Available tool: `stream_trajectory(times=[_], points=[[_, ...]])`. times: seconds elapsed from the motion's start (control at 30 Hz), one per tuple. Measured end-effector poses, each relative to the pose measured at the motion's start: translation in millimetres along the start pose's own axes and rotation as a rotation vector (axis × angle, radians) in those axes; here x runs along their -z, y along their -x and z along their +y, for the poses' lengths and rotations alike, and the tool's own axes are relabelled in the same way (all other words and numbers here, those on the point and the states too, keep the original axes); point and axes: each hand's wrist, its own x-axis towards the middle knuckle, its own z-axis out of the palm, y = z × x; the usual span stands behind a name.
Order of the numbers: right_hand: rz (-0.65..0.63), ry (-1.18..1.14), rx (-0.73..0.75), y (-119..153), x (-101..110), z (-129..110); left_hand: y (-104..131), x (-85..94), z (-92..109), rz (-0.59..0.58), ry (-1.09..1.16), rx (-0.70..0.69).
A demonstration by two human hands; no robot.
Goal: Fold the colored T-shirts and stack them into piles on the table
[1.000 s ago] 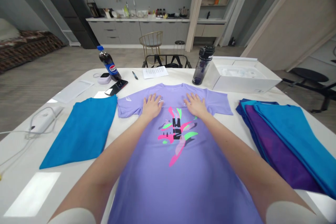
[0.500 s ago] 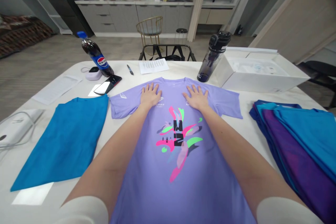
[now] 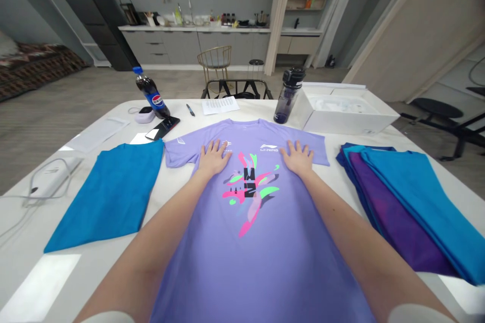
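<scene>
A lavender T-shirt (image 3: pixel 257 262) with a bright printed pattern lies spread out, front up, its collar toward the far side. My left hand (image 3: pixel 214 158) rests flat on its upper chest at the left, fingers spread. On the right side of the chest, beside the white LI-NING logo, my right hand (image 3: pixel 298 157) also lies flat with fingers apart. Neither hand grips the fabric. The shirt's lower hem runs out of view below. A folded blue garment (image 3: pixel 109 197) lies to the left, and a stack of folded blue and purple garments (image 3: pixel 405 197) lies to the right.
On the white table (image 3: pixel 178 111) stand a cola bottle (image 3: pixel 153 95), a dark water bottle (image 3: pixel 288 96) and an open white box (image 3: pixel 344 111). Nearby lie a phone (image 3: pixel 162 128), a pen (image 3: pixel 190 110), printed paper (image 3: pixel 220 105) and a white device with a cable (image 3: pixel 55 179).
My hands have slid apart and slightly down the chest, uncovering the LI-NING logo on the right. The camera view has tilted up a little.
</scene>
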Motion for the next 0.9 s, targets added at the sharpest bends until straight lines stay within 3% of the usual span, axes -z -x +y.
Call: stream_trajectory(times=[0.13,0.3,0.4,0.57,0.7,0.8,0.9], points=[[-0.004,0.001,0.015,5.6,-0.7,5.9,0.8,0.1,1.2,0.062,-0.031,-0.038],[-0.039,0.021,0.045,3.0,2.0,3.3,6.2,1.2,3.7,0.002,-0.065,-0.097],[-0.051,0.018,0.049,-1.1,2.5,2.9,11.7,1.6,13.5,0.05,-0.069,-0.144],[-0.075,0.006,0.043,-0.9,3.9,2.9,23.9,-3.2,33.9,-0.043,-0.045,-0.215],[-0.087,-0.015,0.049,-0.8,14.2,5.1,28.1,-1.1,37.1,-0.036,-0.047,-0.209],[0.009,-0.004,0.044,-12.0,30.0,16.3,16.7,9.9,41.2,0.049,-0.037,-0.231],[0.093,0.087,0.02,-33.9,48.3,37.4,-15.9,24.8,56.8,0.118,0.046,-0.212]])
